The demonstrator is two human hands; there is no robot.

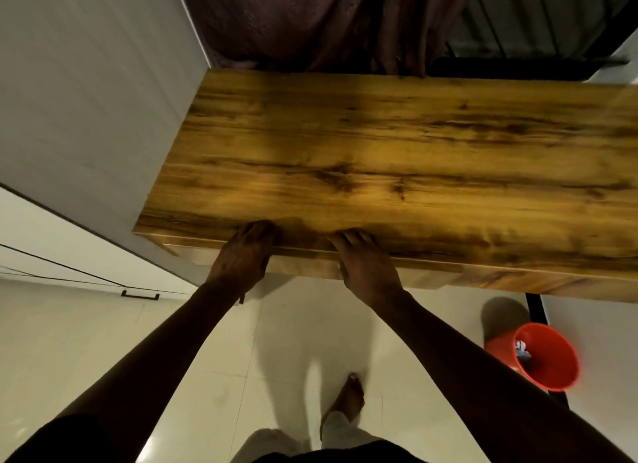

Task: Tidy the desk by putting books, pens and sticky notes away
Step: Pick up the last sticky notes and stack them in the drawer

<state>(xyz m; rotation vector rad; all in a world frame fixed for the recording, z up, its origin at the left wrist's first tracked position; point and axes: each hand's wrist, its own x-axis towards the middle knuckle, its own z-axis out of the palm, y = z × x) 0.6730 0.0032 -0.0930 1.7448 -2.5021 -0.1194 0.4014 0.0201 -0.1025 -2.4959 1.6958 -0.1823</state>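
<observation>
Resting flat with fingers extended and holding nothing, left hand [245,252] and right hand [359,260] sit on the lower-centre desk [397,159] edge; no books, pens or sticky notes visible.

Your table [397,159] runs off the right edge, its far right corner unseen. The fingertips [257,226] of your hands blur against its near edge. The scraps inside the red bucket [545,357] are too small to identify.
</observation>
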